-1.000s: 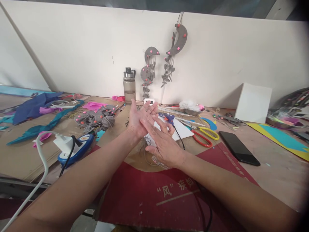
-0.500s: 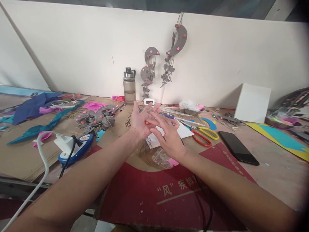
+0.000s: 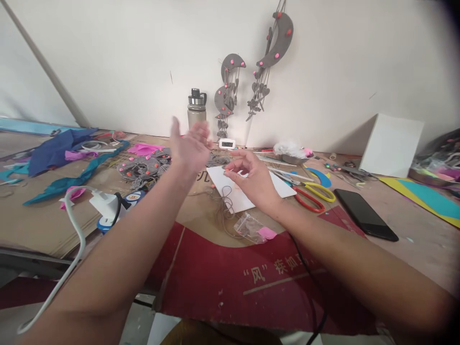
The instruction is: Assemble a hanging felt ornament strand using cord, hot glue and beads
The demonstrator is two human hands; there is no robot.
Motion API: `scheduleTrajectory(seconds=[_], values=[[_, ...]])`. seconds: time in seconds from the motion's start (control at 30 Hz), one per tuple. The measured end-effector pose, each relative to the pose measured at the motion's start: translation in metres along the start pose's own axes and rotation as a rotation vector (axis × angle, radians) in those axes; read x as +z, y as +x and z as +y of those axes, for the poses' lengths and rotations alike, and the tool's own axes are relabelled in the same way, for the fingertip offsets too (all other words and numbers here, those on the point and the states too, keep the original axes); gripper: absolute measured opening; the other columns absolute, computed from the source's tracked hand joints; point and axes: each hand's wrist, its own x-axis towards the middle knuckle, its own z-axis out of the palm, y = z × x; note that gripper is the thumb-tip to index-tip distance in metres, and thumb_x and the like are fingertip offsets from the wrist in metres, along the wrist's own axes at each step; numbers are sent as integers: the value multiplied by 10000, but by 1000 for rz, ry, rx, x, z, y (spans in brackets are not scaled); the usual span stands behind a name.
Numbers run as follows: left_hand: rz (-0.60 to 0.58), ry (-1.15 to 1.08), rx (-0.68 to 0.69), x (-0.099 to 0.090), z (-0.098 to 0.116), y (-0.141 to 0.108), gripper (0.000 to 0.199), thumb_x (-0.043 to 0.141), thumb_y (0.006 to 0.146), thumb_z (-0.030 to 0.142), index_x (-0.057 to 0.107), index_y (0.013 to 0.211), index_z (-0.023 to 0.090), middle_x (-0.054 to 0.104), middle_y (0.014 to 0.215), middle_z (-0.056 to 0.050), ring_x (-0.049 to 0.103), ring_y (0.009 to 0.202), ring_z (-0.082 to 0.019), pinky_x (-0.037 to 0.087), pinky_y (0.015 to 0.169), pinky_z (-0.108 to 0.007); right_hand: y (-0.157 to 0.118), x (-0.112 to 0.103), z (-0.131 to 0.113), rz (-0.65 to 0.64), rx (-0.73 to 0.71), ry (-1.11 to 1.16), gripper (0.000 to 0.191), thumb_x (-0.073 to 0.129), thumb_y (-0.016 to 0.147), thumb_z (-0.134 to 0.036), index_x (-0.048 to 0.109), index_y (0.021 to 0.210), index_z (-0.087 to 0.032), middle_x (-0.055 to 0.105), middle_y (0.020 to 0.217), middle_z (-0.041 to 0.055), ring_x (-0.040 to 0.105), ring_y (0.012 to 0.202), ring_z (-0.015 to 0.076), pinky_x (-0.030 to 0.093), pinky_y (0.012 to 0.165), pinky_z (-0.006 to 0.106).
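Observation:
My left hand (image 3: 190, 151) is raised on the left, blurred, its palm turned up and its fingers spread with nothing visible on it. To its right, my right hand (image 3: 251, 179) is over a white board (image 3: 282, 186), thumb and fingertips brought together. A speck of orange shows at those fingertips, seemingly a small orange ball (image 3: 226, 169), mostly hidden. Grey cord (image 3: 225, 211) lies looped over the board's front edge. Just in front is a clear plastic bag (image 3: 247, 227) with a pink piece (image 3: 267, 233).
Red- and yellow-handled scissors (image 3: 309, 203) and a black phone (image 3: 364, 214) lie right. Grey moon hangings (image 3: 283, 40) hang on the wall near a bottle (image 3: 196, 112) and small clock (image 3: 227, 143). A white plug (image 3: 104, 203) and pink-dotted grey pieces (image 3: 143, 167) are left.
My hands were together, the right fingers over an orange ball on the left palm. They have parted; the left moved up and left, uncovering more of the board. The view has shifted.

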Motion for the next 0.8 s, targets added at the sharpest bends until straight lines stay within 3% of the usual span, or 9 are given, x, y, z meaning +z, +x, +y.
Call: scheduleTrajectory(seconds=[0.1, 0.23, 0.37, 0.57, 0.8], values=[[103, -35, 210, -20, 27, 24, 497, 473, 822, 627, 586, 1116, 243, 619, 1156, -74, 585, 1032, -189, 458, 801, -261, 15, 14, 8, -155, 61, 5, 405, 627, 753, -145, 521, 1140, -199, 685, 851, -6, 617, 713, 122, 481, 704, 286], [247, -31, 100, -38, 26, 37, 456, 464, 829, 590, 605, 1056, 220, 629, 1088, -76, 599, 851, -157, 445, 686, -243, 35, 40, 19, -362, 49, -111, 339, 580, 748, -68, 575, 1070, -172, 677, 832, 11, 619, 692, 117, 487, 671, 262], [248, -35, 85, -40, 15, 37, 360, 531, 810, 522, 619, 967, 210, 637, 976, -54, 557, 686, -114, 409, 610, -228, 50, 60, 29, -498, -26, -283, 365, 522, 722, 20, 609, 1030, -154, 693, 843, 33, 637, 749, 128, 468, 680, 231], [259, 6, 84, -38, 16, 36, 261, 548, 806, 452, 629, 862, 210, 643, 896, -31, 536, 637, -95, 395, 593, -220, 64, 76, 34, -562, -55, -451, 424, 513, 693, 46, 605, 1062, -143, 696, 858, 43, 624, 728, 123, 422, 628, 190], [262, 87, 110, -38, 14, 36, 192, 559, 776, 402, 625, 835, 231, 656, 886, -4, 558, 666, -91, 398, 620, -219, 73, 82, 33, -546, -109, -472, 317, 541, 725, 19, 615, 981, -152, 690, 842, 55, 613, 696, 134, 410, 615, 205]])
